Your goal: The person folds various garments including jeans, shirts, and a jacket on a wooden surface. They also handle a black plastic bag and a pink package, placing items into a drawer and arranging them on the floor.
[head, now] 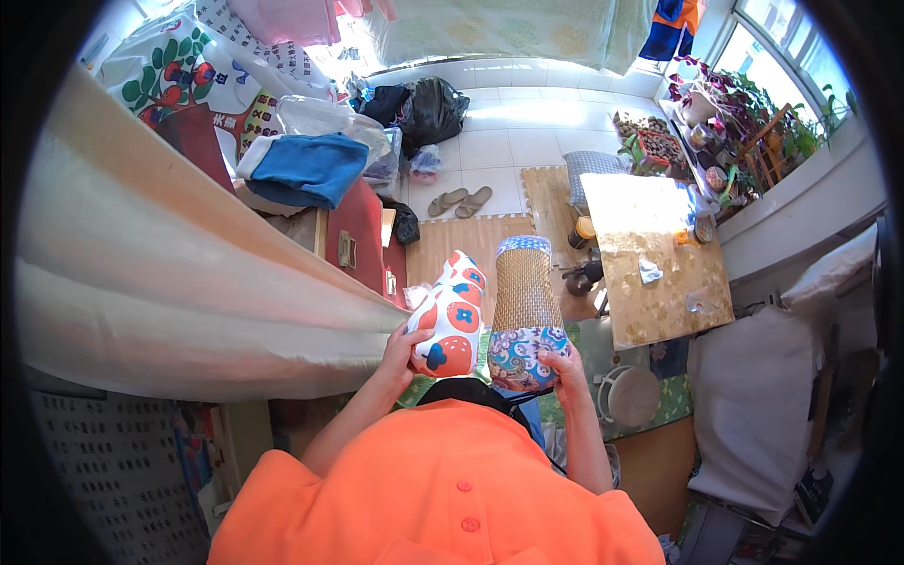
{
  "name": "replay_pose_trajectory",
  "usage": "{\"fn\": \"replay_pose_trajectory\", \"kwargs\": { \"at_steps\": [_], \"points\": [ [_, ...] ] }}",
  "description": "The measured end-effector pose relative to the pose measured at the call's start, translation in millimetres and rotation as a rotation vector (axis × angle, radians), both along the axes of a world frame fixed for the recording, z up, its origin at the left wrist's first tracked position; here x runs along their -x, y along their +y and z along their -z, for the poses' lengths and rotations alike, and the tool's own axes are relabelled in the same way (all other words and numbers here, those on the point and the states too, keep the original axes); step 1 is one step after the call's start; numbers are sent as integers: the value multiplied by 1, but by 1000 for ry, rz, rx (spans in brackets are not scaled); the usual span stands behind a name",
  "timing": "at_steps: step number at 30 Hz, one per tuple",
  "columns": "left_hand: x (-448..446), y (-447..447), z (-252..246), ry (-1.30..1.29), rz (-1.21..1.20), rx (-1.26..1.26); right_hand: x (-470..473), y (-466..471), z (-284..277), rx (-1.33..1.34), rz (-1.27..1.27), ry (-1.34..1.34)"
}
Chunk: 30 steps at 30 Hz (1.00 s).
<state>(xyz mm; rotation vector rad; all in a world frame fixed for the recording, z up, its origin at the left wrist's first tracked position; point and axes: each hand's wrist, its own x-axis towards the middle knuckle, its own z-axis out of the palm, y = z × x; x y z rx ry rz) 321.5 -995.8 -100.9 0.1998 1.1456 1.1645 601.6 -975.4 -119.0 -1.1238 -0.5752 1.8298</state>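
My left hand (400, 358) grips the near end of a small white pillow (462, 316) printed with red fruit and blue leaves. In my right hand (565, 371) is a second long pillow (524, 282), with a woven straw-like middle and patterned cloth at both ends. Both thumbs press on the near ends from above, and most fingers are hidden behind. The two pillows are held side by side in front of my body, a narrow gap between them, their far ends pointing away from me.
A pale curtain (176, 282) hangs close on the left, beside a red cabinet (357, 233) with blue cloth (307, 169) on top. Slippers (459, 203) lie on the floor ahead. To the right stand a wooden table (657, 296), a round stool (633, 395) and potted plants (763, 138).
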Motion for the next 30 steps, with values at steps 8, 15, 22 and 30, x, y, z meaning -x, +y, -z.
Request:
{"fn": "replay_pose_trajectory", "kwargs": {
  "at_steps": [8,15,22,30],
  "points": [
    [-7,158,-21,44,-194,-2,-1,191,-21,-15,-146,-15],
    [22,230,-66,137,-354,-61,53,350,-35,13,-341,-42],
    [100,241,-100,75,-643,-280,161,431,-51,-33,-492,-5],
    [201,274,-98,269,-813,-363,270,471,-57,-6,-561,18]
  ]
}}
